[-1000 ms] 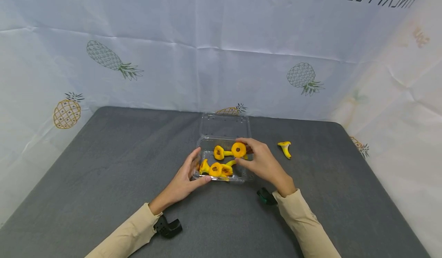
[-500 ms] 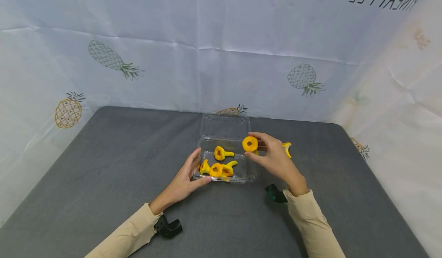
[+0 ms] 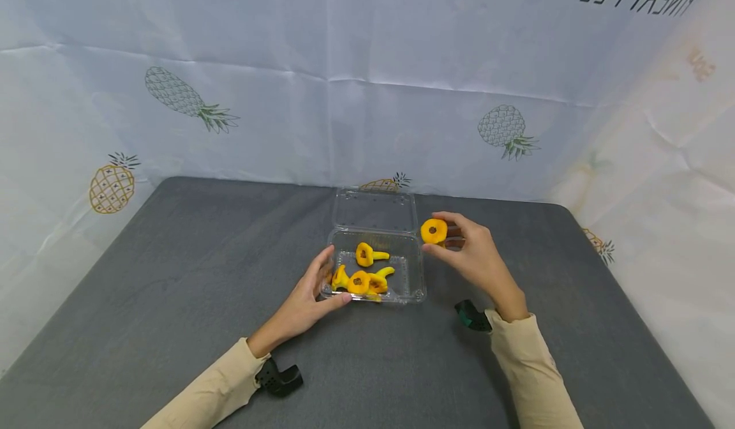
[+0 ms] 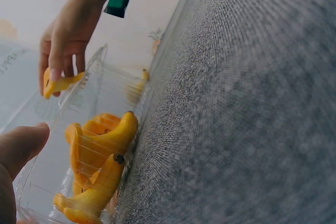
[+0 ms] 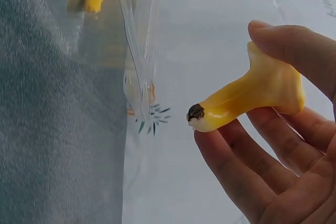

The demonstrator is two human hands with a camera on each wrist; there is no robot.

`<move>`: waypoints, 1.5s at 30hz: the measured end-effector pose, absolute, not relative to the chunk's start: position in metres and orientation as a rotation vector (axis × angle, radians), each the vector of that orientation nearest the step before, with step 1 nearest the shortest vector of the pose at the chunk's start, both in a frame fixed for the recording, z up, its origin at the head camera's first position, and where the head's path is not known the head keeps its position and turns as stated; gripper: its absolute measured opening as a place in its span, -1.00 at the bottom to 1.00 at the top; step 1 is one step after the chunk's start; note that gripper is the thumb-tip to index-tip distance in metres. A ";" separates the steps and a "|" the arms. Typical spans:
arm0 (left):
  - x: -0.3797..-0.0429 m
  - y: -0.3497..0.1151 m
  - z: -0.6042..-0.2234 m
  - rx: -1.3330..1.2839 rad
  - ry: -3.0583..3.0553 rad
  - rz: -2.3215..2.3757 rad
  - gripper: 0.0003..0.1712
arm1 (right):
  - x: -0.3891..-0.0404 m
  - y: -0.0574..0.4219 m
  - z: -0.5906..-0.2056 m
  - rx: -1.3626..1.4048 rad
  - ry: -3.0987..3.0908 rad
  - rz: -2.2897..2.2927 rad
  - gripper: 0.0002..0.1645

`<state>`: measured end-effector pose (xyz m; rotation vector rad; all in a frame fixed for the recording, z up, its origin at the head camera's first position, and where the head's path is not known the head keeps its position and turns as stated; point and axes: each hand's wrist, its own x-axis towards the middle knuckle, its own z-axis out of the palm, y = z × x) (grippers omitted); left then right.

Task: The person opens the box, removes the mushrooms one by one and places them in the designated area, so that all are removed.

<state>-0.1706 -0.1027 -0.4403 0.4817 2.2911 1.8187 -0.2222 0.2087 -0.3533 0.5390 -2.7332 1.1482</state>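
Observation:
A clear plastic clamshell box (image 3: 406,269) stands on the table with its lid (image 3: 374,210) laid back. Several yellow chanterelle mushrooms (image 3: 358,282) lie in it, mostly along the front left. My left hand (image 3: 304,298) holds the box at its front left corner, thumb at the front rim and fingers along the left side. Off the box's back right corner, my right hand (image 3: 475,255) pinches one chanterelle (image 3: 433,231) between thumb and fingers, above the table. In the right wrist view that chanterelle (image 5: 252,90) shows its pale stem with a dark tip.
The dark grey table (image 3: 201,276) reaches back to a white curtain (image 3: 275,129) printed with pineapples. Black wrist cameras are on both wrists, the left one (image 3: 279,378) low over the table.
My right hand has carried the chanterelle out of the box, to the right and back. The loose chanterelle on the table is now hidden behind that hand. My left hand has stayed still.

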 end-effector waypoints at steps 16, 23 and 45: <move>-0.172 -0.103 -0.443 0.501 2.294 1.821 0.06 | -0.226 0.237 -0.350 0.440 -2.702 1.067 -0.31; -0.172 -0.103 -0.443 0.501 2.290 1.825 0.07 | -0.227 0.249 -0.352 0.410 -2.689 1.056 -0.35; -0.171 -0.103 -0.441 0.509 2.284 1.830 0.06 | -0.237 0.278 -0.364 0.236 -2.685 1.106 -0.37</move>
